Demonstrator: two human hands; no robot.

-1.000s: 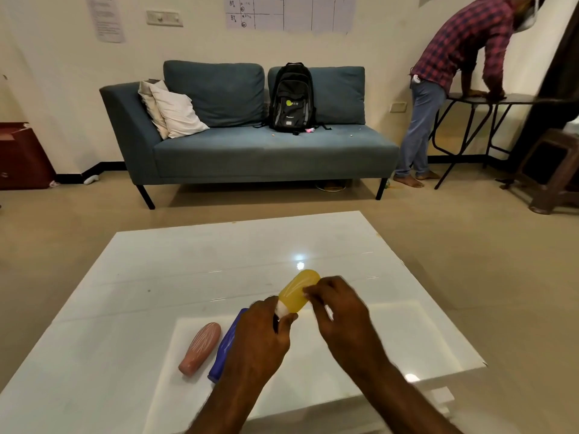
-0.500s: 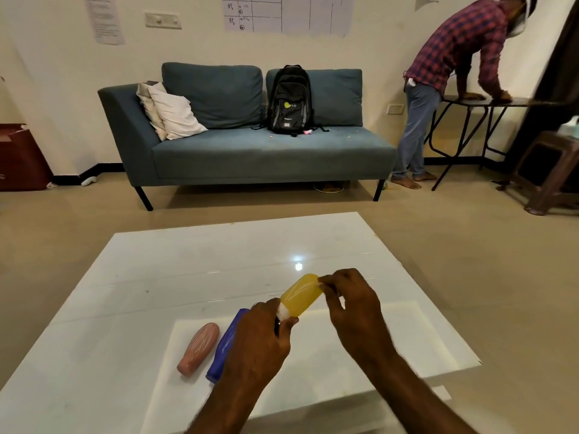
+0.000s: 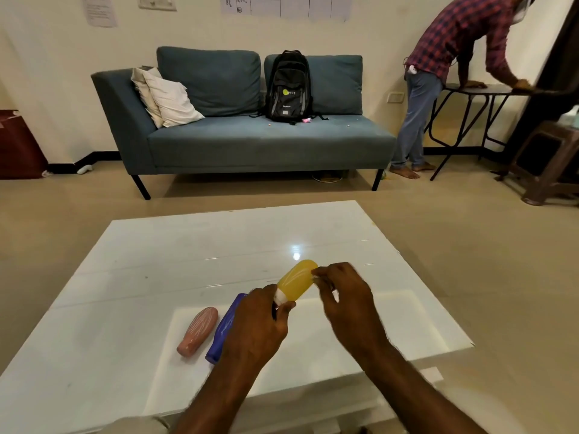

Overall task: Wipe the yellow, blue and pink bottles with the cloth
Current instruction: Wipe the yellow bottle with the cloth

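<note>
My left hand (image 3: 257,327) grips the yellow bottle (image 3: 296,280) by its white neck and holds it tilted above the white table (image 3: 156,261). My right hand (image 3: 344,296) pinches a small white cloth (image 3: 335,295), mostly hidden in the fingers, against the bottle's far rounded end. The blue bottle (image 3: 224,330) lies on the table just left of my left hand, which partly covers it. The pink bottle (image 3: 199,330) lies beside the blue one, further left.
A blue sofa (image 3: 250,145) with white pillows and a black backpack (image 3: 288,87) stands beyond the table. At the far right a person (image 3: 438,73) leans on a black folding table (image 3: 476,92), with a brown stool (image 3: 551,158) nearby.
My right hand has slid along the yellow bottle toward its far end and then shifted back a little. The left hand and the other bottles have stayed in place.
</note>
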